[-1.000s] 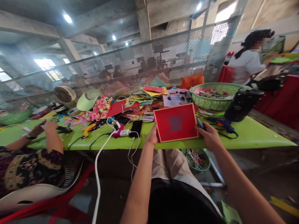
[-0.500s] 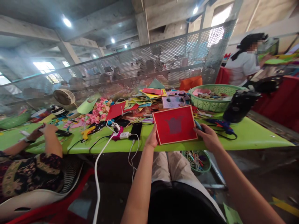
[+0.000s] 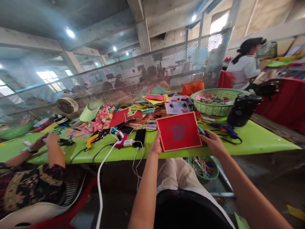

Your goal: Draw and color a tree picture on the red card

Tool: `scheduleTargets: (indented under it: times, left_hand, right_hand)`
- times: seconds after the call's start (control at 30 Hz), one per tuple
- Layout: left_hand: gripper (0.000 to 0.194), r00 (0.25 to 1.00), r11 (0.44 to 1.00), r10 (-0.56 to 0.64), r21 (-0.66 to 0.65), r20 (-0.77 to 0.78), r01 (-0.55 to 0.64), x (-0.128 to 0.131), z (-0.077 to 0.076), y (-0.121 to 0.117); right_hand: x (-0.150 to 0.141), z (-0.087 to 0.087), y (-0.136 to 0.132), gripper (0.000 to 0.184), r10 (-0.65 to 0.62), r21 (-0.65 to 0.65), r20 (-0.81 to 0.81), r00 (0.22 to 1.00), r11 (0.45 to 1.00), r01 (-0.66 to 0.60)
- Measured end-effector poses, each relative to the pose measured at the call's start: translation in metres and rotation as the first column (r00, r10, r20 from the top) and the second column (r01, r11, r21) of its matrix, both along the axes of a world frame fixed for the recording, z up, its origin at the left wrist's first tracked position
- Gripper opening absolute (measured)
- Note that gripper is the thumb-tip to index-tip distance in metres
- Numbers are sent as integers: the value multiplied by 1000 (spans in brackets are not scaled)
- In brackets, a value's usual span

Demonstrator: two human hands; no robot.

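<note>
A red rectangular board point(image 3: 170, 140) with a pale border and a grey-purple shape in its middle is held tilted up above the table's front edge. My left hand point(image 3: 156, 143) grips its left edge, thumb along the side. On the other side my right hand point(image 3: 213, 142) is closed around a slim blue pen-like thing point(image 3: 201, 130), whose kind I cannot make out. The fingers of that hand are at the board's right edge; what they do behind it is hidden.
A blue glue gun point(image 3: 227, 130), a black container point(image 3: 243, 109) and a green basket point(image 3: 209, 108) stand right. Left are a phone point(image 3: 139, 138), a plugged power strip point(image 3: 121, 141), a yellow glue gun point(image 3: 90, 140) and a co-worker's hands point(image 3: 47, 140). Paper pieces point(image 3: 119, 117) cover the back.
The camera view has shifted slightly, so the table and board appear a little lower. Both my hands keep their hold on the board and the blue pen-like thing.
</note>
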State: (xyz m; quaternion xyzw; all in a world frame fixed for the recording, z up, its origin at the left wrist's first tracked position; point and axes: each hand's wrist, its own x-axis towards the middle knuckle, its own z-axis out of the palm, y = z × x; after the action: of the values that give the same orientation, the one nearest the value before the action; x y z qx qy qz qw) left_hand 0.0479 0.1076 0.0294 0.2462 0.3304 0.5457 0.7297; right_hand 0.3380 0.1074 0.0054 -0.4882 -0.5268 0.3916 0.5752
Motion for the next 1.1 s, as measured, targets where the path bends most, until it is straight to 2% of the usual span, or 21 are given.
scheduleTargets:
  times: [0.27, 0.43, 0.6, 0.83, 1.1]
  left_hand:
    - [61, 1000, 1000, 8, 27, 15, -8, 3, 1, -2]
    - [54, 1000, 999, -11, 45, 15, 11, 2, -2, -1]
    - [38, 999, 997, 35, 62, 10, -35, 1, -6, 0]
    - [55, 1000, 998, -11, 58, 30, 9, 2, -1, -1]
    - [52, 998, 994, 57, 89, 36, -60, 3, -8, -4]
  right_hand:
    - [3, -1, -3, 50, 4, -17, 28, 1000, 1000, -4]
    - [3, 1, -4, 48, 5, -7, 35, 999, 1000, -5]
    - [4, 2, -5, 48, 1, -3, 46, 999, 1000, 0]
    - [5, 2, -4, 48, -11, 26, 60, 998, 1000, 9]
    - [6, 1, -6, 49, 9, 21, 48, 999, 1000, -10]
